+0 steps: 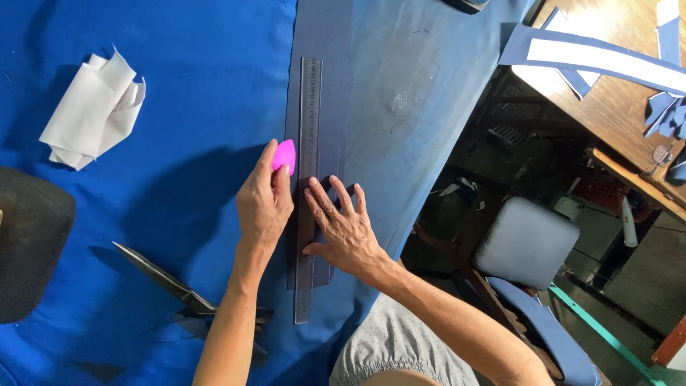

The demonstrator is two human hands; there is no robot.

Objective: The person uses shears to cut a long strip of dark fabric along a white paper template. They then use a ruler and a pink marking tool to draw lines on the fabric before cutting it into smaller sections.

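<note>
The left hand (263, 207) pinched a pink tailor's chalk (284, 155), its grip closed on it, against a long metal ruler (309, 179). The right hand (344, 229) lay flat, fingers spread, pressing the ruler onto a dark fabric strip (334, 93). Steady downward pressure would likely keep the line straight. Blue cloth (186, 107) covered the surface; scissors (171, 282) and folded white fabric (93, 111) lay left, a stool (525, 232) right.

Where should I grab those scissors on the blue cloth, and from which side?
Take the scissors by the handle end, low in the view beside the left forearm. The blades taper to a point toward the upper left, so come in from the lower right, away from the tip. They lie flat on the blue cloth, and the forearm partly hides the handles, so their exact shape is unclear.
</note>
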